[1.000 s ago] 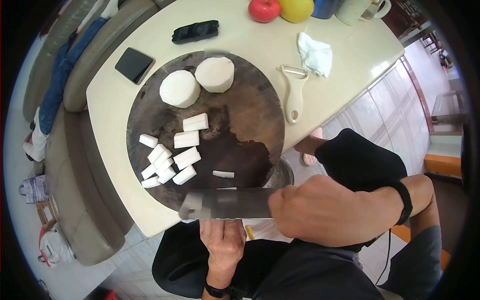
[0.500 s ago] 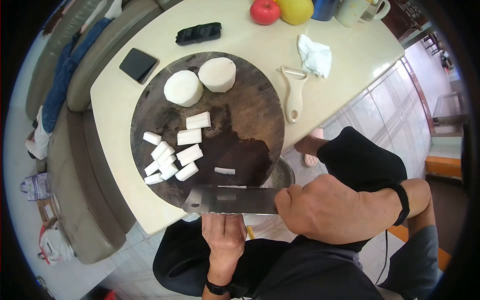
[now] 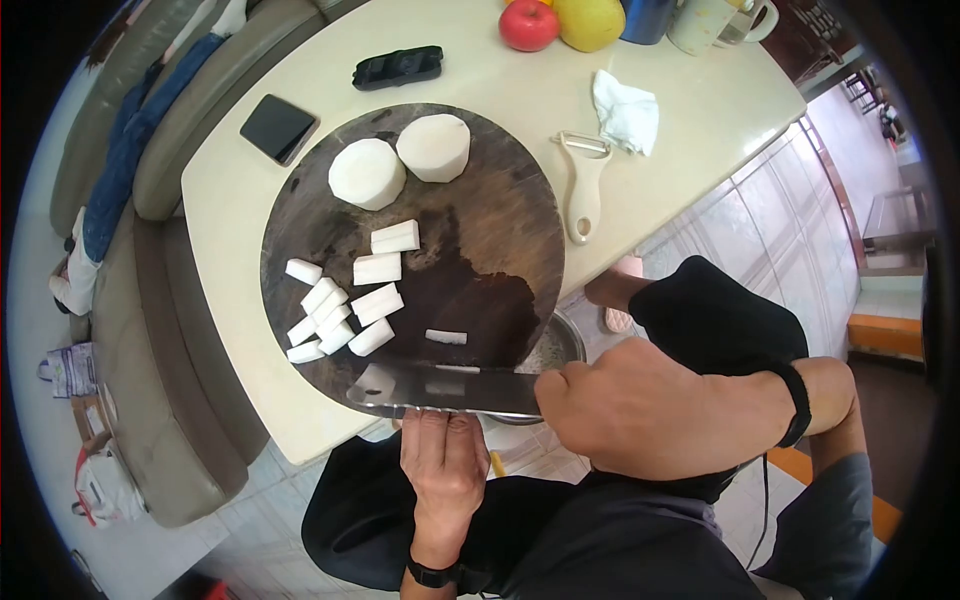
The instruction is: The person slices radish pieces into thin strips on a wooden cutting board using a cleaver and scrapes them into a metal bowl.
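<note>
My right hand (image 3: 625,410) is closed round the handle of a cleaver (image 3: 440,388), its broad blade lying across the near rim of a round wooden chopping board (image 3: 490,235). Just in front of my left hand (image 3: 443,455) the blade's edge hides the fingertips; those fingers are pressed together, and whatever they hold is out of sight behind the steel. A thin white slice (image 3: 446,337) lies beyond the blade, and another slice's edge shows beside it. Cut white radish sticks (image 3: 377,303) lie at the board's left. Two thick radish rounds (image 3: 367,174) stand at its far side.
A white peeler (image 3: 583,190) and a crumpled tissue (image 3: 628,112) lie right of the board. Phone (image 3: 278,129), black case (image 3: 398,68), red apple (image 3: 529,25), yellow fruit (image 3: 591,22) and mugs are farther back. A metal bowl (image 3: 560,345) sits below the table edge.
The cleaver and my right hand have moved slightly left and away from my body. My left hand has shifted a little the same way. The radish pieces stay in place on the board.
</note>
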A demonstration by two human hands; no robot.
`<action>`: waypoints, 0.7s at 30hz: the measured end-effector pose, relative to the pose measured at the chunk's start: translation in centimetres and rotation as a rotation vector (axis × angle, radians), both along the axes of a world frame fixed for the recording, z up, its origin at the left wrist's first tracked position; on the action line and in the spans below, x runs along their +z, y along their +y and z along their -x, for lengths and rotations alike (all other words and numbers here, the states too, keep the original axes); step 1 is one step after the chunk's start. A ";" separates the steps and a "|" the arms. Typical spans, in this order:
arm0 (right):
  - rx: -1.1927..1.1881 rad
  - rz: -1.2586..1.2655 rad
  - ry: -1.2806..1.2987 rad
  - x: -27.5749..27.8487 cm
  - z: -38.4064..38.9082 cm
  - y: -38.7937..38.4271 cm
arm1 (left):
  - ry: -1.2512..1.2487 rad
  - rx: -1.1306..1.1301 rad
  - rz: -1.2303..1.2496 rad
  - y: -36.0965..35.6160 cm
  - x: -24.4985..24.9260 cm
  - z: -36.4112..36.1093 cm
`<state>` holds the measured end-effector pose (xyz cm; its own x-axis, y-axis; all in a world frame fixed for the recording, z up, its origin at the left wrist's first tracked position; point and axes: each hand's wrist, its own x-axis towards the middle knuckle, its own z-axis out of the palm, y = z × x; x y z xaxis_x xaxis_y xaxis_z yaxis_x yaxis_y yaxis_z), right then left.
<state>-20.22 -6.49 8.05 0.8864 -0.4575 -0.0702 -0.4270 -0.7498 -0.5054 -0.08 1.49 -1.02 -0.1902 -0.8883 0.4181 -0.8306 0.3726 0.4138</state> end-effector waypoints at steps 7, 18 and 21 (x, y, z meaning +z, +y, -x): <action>-0.037 0.055 0.105 0.6 0.0 0.7 | 0.017 -0.009 -0.045 -0.1 0.6 0.1; -0.052 -0.013 -0.047 -0.6 -0.6 -0.2 | 0.004 -0.006 -0.005 0.1 0.2 0.0; -0.065 -0.064 0.006 0.5 -0.2 -0.1 | 0.026 -0.007 -0.036 0.2 0.2 -0.1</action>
<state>-20.02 -6.54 8.50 0.8544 -0.5086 -0.1068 -0.4772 -0.6865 -0.5487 0.04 1.73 -0.87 -0.1861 -0.9016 0.3904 -0.8168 0.3628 0.4485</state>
